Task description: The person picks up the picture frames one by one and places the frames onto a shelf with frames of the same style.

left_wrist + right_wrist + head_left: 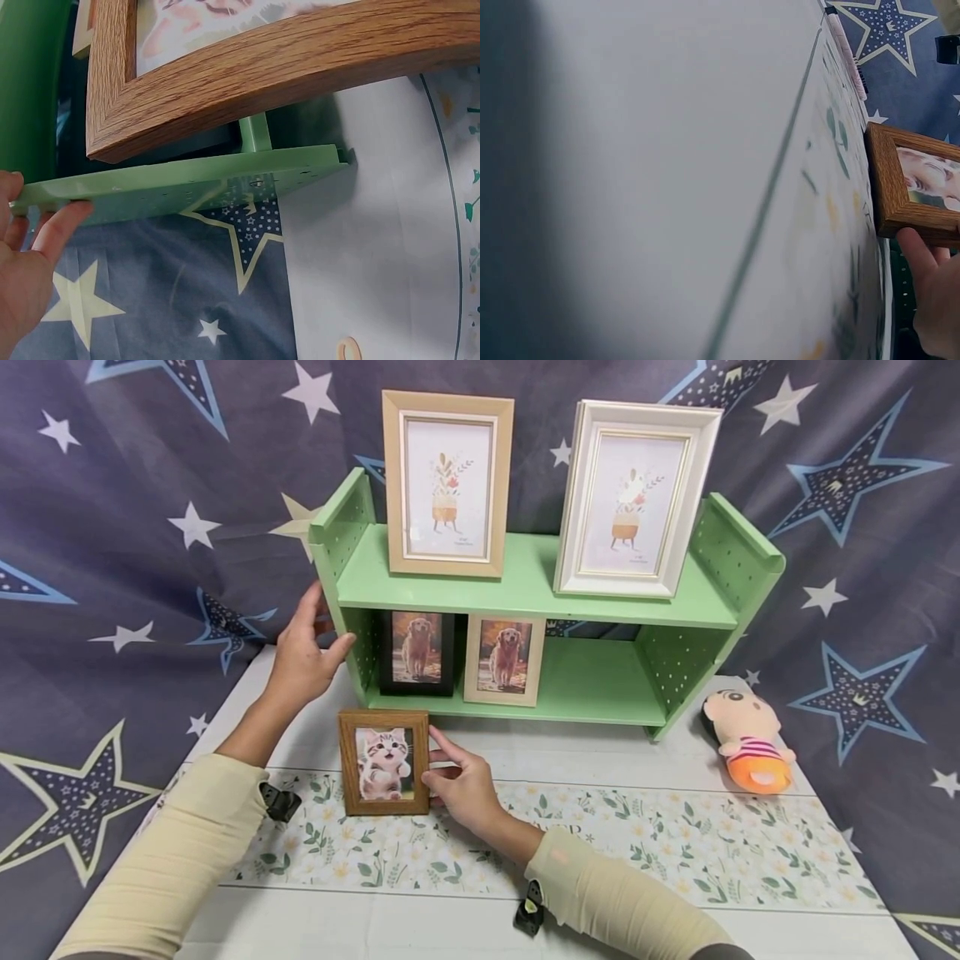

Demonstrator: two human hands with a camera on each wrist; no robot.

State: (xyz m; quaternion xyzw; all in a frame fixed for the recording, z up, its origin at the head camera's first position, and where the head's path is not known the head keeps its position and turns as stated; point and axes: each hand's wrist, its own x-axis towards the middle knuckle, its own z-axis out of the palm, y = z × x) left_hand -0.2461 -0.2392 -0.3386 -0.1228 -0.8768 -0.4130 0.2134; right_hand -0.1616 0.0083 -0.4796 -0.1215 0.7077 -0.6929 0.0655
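Observation:
A brown wooden photo frame (pixel 384 808) with a kitten picture stands over the flowered strip in front of the shelf. My right hand (pixel 467 787) pinches its right edge, thumb on the front side. The right wrist view shows the same frame (pixel 889 180) with the thumb at its border. My left hand (pixel 306 658) touches the outside of the green shelf's (pixel 645 610) left side panel. In the left wrist view, the fingers (pixel 64 225) rest along that panel. On the lower shelf stand a black frame (pixel 385 652) and a cream frame (pixel 501 697), both with dog pictures.
On the upper shelf are a light wood frame (pixel 502 485) and a white frame (pixel 573 502) with plant prints. A plush doll (pixel 753 747) lies to the right on the white table (pixel 315 918). Star-patterned cloth (pixel 247 543) hangs behind and at the sides.

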